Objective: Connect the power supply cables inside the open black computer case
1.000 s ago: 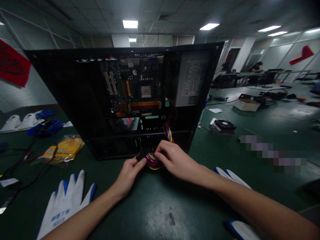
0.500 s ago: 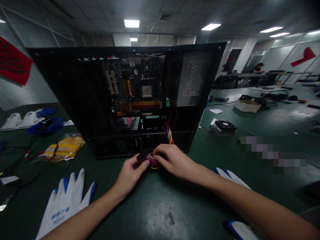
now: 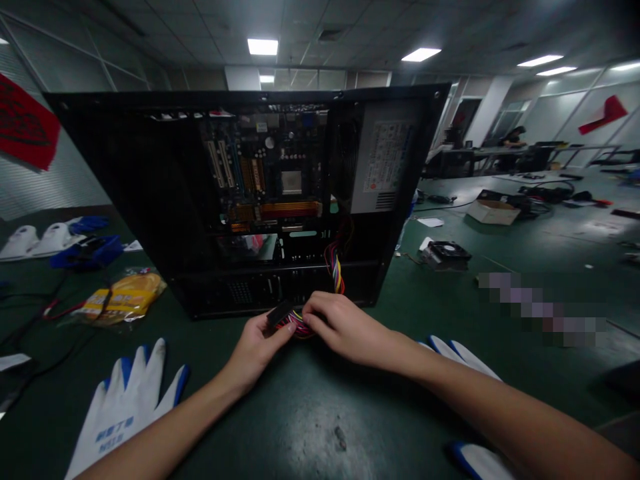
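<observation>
Left edge: pair of white-and-blue work gloves and a yellow plastic-wrapped packet, well apart from the hands. 1 white knit glove with blue fingertips lies flat on the dark green table, just beside the left forearm. It looks taken off for bare-finger grip.

Centre: open black metal computer case stands on the table with its open side facing the camera, so the blue motherboard and grey power supply box are reachable.

Bundle of multicoloured wires drops from the supply and out over the case's lower edge, ending at a black plastic connector just in front of the case.

Left hand: mostly closed, thumb and fingertips pinching the connector, probably to steady it.

Right hand: fingers curled down tight on the wires just beside the connector, touching the left fingertips. Likely taking up slack.

Right: a 2nd white-and-blue glove under the right forearm. Black cooling fan and flat cardboard box sit farther back.
</observation>
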`<state>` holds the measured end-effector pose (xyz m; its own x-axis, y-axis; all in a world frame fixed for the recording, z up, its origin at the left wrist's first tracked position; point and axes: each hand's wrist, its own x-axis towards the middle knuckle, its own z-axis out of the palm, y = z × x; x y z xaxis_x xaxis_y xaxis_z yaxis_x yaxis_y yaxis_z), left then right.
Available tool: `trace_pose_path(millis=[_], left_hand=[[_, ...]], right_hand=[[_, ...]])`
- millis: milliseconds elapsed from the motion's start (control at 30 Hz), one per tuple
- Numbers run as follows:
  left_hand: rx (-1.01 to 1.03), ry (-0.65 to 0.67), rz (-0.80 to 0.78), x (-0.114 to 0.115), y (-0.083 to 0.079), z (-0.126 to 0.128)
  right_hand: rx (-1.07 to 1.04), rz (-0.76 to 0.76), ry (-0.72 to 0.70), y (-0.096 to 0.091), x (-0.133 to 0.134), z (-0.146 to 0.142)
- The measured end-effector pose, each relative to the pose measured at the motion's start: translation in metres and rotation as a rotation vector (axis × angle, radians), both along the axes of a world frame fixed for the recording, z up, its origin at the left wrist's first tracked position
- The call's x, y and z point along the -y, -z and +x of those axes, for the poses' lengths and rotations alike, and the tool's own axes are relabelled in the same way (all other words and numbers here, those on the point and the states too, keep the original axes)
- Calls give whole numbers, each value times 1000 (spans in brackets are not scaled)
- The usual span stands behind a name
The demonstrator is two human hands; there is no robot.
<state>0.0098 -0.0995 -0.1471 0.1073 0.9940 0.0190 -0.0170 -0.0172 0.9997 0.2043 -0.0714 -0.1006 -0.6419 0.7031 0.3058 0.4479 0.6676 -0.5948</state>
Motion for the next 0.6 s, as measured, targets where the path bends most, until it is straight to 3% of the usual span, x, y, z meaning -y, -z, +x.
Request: trace_pose_path(millis=[200, 433, 600], left_hand=[[-55, -22, 29, -1, 1, 0], [-138, -164, 83, -1, 5, 6], [-172, -213, 88, 1, 3, 11]], right_hand=[[10, 11, 10, 3, 5, -3], [9, 54, 34, 7, 10, -4], [88, 211, 22, 15, 14, -5]])
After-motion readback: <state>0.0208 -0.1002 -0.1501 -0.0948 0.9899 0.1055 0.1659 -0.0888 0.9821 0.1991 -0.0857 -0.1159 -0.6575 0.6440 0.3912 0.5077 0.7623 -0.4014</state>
